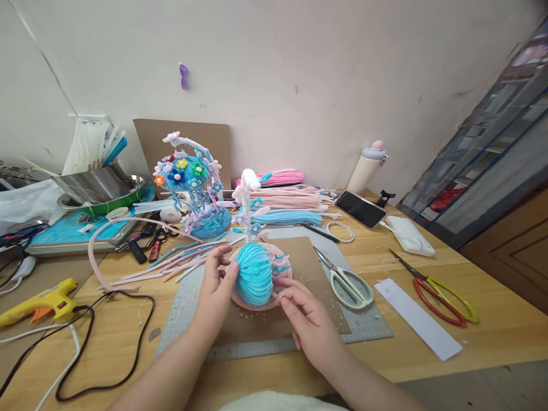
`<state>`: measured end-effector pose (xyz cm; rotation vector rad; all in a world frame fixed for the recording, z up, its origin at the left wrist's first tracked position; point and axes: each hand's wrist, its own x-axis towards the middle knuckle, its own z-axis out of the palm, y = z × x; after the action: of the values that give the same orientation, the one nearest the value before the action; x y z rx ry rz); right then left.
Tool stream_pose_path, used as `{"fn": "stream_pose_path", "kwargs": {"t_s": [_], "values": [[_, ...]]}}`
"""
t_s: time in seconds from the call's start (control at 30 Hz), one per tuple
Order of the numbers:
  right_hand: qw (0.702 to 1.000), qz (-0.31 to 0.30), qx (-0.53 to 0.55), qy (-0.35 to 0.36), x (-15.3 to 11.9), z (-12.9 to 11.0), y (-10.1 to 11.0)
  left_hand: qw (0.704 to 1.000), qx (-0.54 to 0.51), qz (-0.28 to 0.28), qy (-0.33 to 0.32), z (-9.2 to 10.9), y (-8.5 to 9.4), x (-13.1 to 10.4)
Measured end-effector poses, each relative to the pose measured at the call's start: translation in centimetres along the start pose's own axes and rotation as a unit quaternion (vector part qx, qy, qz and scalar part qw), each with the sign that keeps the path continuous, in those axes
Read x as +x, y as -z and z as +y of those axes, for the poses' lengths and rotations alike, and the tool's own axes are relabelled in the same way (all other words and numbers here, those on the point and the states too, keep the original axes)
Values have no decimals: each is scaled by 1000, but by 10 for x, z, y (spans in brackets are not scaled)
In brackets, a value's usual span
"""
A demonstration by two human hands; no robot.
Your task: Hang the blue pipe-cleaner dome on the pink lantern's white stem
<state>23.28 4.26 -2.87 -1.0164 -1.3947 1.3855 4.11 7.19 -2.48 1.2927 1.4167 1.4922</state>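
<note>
A blue ribbed dome of pipe cleaners is between my hands, tilted over a round pink base. My left hand grips the dome's left side, thumb on its surface. The thumb and fingertips of my right hand are pinched together by the dome's lower right edge; what they hold is too small to make out. Behind the dome rises a white wrapped stem with pink and blue flowers. To its left stands a similar lamp-like piece, its blue dome covered in coloured flowers.
Brown cardboard lies on a grey cutting mat. White-handled scissors and red-and-yellow-handled scissors lie right. Bundled pipe cleaners lie behind. A yellow glue gun with cables is left; a phone and bottle stand back right.
</note>
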Motion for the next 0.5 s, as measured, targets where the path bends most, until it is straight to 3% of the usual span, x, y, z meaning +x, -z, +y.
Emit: {"fn": "stream_pose_path", "kwargs": {"t_s": [0.1,0.17,0.27,0.37,0.5], "values": [[989,56,-98,96,-4,0,-1,995,-25,-84,53,9,6,17],[987,19,-121,107,-5,-1,-4,984,-55,-152,74,11,12,24],[984,-76,-144,67,-5,0,-12,964,-94,-230,96,10,23,26],[981,-107,-151,53,-5,1,-19,952,-130,-251,114,10,35,20],[983,-110,-129,75,-6,-1,-19,957,-147,-228,105,10,51,3]]}}
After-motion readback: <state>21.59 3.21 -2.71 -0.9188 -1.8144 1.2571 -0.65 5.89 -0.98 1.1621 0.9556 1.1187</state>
